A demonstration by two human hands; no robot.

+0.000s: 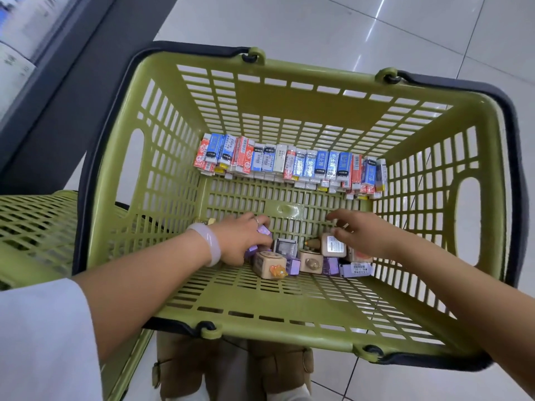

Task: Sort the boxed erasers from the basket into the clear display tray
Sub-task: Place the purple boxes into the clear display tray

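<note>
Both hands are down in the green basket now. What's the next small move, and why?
Probably lift the left hand straight up with the purple box that its fingers already curl around. The right hand only touches the beige box with no firm grip visible. The clear tray is out of view, so I can't judge the carry.

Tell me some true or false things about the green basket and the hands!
1. The left hand grips a purple box. True.
2. The basket is red. False: it is green.
3. A row of red and blue erasers lies along the far wall. True.
4. The right hand is outside the basket. False: it reaches inside, over a beige box.
</note>
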